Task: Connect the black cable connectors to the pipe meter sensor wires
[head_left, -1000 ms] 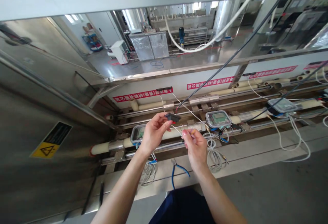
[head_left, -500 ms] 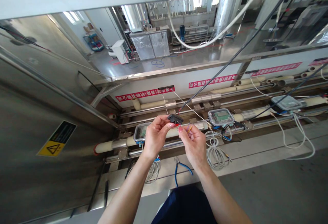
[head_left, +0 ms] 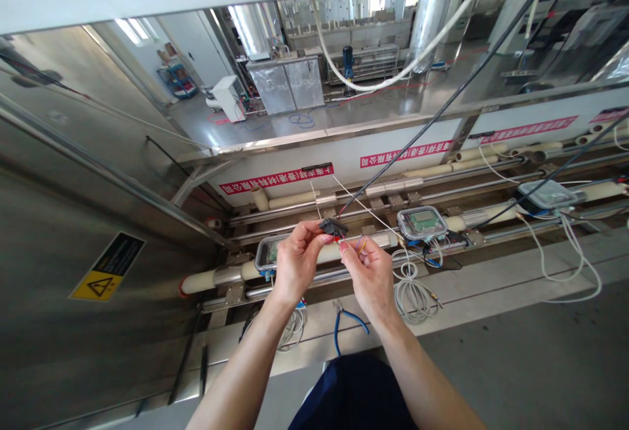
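Note:
My left hand (head_left: 295, 265) pinches a small black connector (head_left: 333, 227) on the end of a black cable (head_left: 442, 105) that hangs down from the upper right. My right hand (head_left: 366, 271) pinches thin white sensor wires (head_left: 366, 210), its fingertips right against the connector's red underside. Both hands are raised above a row of pipe-mounted meters. The nearest meters are one with a clear lid (head_left: 422, 222) to the right and another (head_left: 265, 254) partly hidden behind my left hand.
Blue-handled pliers (head_left: 344, 322) lie on the steel ledge below my hands. Coiled white cable (head_left: 410, 295) lies to the right of them. A steel cabinet wall with a yellow warning label (head_left: 105, 276) stands left. A third meter (head_left: 548, 194) sits far right.
My right hand has moved up and left from a gap away until its fingertips meet the connector. My left hand has kept hold of the connector.

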The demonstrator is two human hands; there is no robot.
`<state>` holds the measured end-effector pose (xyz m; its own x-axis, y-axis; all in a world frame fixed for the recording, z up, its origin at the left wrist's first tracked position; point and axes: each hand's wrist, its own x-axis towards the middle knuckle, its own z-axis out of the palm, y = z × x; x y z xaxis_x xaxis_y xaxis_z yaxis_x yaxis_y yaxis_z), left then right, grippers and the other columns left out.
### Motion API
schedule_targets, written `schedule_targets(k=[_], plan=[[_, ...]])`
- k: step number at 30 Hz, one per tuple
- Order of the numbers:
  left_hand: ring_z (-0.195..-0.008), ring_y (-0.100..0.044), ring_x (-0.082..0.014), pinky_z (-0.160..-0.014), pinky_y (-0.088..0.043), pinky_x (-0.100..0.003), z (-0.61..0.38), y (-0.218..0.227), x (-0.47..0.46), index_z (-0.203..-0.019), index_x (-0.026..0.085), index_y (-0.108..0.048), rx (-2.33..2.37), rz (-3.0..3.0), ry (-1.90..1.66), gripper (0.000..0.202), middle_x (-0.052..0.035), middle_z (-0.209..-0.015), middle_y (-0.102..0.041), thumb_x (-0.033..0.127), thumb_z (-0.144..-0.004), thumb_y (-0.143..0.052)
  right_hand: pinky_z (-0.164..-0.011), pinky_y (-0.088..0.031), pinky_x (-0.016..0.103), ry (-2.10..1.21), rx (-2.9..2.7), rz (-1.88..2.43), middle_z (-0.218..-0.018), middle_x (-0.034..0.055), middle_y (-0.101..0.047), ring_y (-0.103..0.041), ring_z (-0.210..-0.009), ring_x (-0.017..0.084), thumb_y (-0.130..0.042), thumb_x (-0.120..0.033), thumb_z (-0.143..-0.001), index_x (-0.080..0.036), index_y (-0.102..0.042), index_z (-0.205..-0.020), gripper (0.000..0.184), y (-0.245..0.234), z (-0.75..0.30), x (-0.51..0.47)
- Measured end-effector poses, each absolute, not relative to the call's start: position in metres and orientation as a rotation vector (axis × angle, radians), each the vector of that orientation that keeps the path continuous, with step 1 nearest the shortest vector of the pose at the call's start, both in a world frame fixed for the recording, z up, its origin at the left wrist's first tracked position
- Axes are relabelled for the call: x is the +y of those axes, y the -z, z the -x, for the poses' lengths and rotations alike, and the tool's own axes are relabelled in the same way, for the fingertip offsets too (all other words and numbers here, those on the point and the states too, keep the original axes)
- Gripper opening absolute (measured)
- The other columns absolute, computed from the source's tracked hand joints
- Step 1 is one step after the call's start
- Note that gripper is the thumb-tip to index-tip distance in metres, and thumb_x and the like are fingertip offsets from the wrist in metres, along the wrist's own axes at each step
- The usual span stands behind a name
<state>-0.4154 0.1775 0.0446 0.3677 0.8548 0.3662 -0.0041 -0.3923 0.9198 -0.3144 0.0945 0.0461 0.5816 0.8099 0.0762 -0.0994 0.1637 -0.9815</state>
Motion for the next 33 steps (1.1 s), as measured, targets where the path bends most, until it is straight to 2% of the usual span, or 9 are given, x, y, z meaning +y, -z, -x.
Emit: schedule_targets(k=[5, 10, 15, 19, 24, 29, 33], plan=[[-0.066, -0.060, -0.0144, -0.069, -0.048, -0.023, 0.415, -0.053, 0.172, -0.091, 0.019, -0.064, 0.825, -1.785, -1.198, 0.015, 0.0003, -0.075, -0.066, 0.028, -0.079, -0.065, -0.050, -0.034, 0.021, -0.726, -0.706, 1.255, -0.056, -0.0040, -0.049, -0.042, -0.052, 0.008, -0.062, -0.041, -0.076, -0.017, -0.053, -0.067, 0.027, -0.046, 0.314, 0.095], [-0.070, -0.061, -0.0143, -0.070, -0.047, -0.022, 0.417, -0.050, 0.173, -0.096, 0.020, -0.062, 0.800, -1.806, -1.176, 0.020, -0.0005, -0.080, -0.066, 0.029, -0.079, -0.066, -0.049, -0.034, 0.021, -0.716, -0.696, 1.247, -0.057, -0.0033, -0.049, -0.043, -0.054, 0.008, -0.062, -0.043, -0.076, -0.017, -0.053, -0.067, 0.028, -0.046, 0.315, 0.094], [-0.087, -0.060, -0.0159, -0.077, -0.047, -0.024, 0.417, -0.045, 0.168, -0.109, 0.020, -0.047, 0.586, -1.723, -0.990, 0.027, -0.0063, -0.100, -0.063, 0.028, -0.086, -0.058, -0.047, -0.031, 0.020, -0.703, -0.688, 1.240, -0.059, -0.0032, -0.051, -0.040, -0.052, 0.007, -0.062, -0.044, -0.076, -0.017, -0.057, -0.069, 0.029, -0.044, 0.313, 0.090], [-0.087, -0.061, -0.0151, -0.079, -0.047, -0.025, 0.413, -0.046, 0.162, -0.110, 0.021, -0.039, 0.435, -1.520, -0.846, 0.034, -0.0067, -0.102, -0.061, 0.023, -0.083, -0.061, -0.047, -0.030, 0.021, -0.710, -0.704, 1.249, -0.062, -0.0023, -0.052, -0.038, -0.052, 0.007, -0.060, -0.045, -0.079, -0.017, -0.059, -0.074, 0.028, -0.039, 0.311, 0.087], [-0.082, -0.060, -0.0123, -0.075, -0.047, -0.020, 0.407, -0.045, 0.160, -0.105, 0.020, -0.041, 0.433, -1.427, -0.883, 0.036, -0.0038, -0.094, -0.060, 0.020, -0.078, -0.065, -0.048, -0.032, 0.021, -0.664, -0.754, 1.214, -0.067, -0.0021, -0.051, -0.039, -0.055, 0.008, -0.060, -0.041, -0.080, -0.018, -0.060, -0.076, 0.023, -0.034, 0.307, 0.085], [-0.089, -0.060, -0.0133, -0.079, -0.047, -0.021, 0.405, -0.039, 0.159, -0.103, 0.019, -0.044, 0.389, -1.398, -0.873, 0.033, -0.0061, -0.102, -0.059, 0.019, -0.078, -0.066, -0.052, -0.037, 0.021, -0.603, -0.822, 1.176, -0.082, 0.0005, -0.054, -0.044, -0.061, 0.008, -0.059, -0.034, -0.081, -0.018, -0.057, -0.072, 0.019, -0.036, 0.305, 0.083], [-0.087, -0.059, -0.0137, -0.079, -0.047, -0.022, 0.405, -0.039, 0.157, -0.103, 0.017, -0.046, 0.380, -1.394, -0.857, 0.033, -0.0075, -0.105, -0.059, 0.019, -0.077, -0.068, -0.054, -0.039, 0.021, -0.614, -0.857, 1.171, -0.085, 0.0012, -0.054, -0.048, -0.064, 0.009, -0.059, -0.032, -0.081, -0.018, -0.057, -0.070, 0.018, -0.037, 0.303, 0.080]])
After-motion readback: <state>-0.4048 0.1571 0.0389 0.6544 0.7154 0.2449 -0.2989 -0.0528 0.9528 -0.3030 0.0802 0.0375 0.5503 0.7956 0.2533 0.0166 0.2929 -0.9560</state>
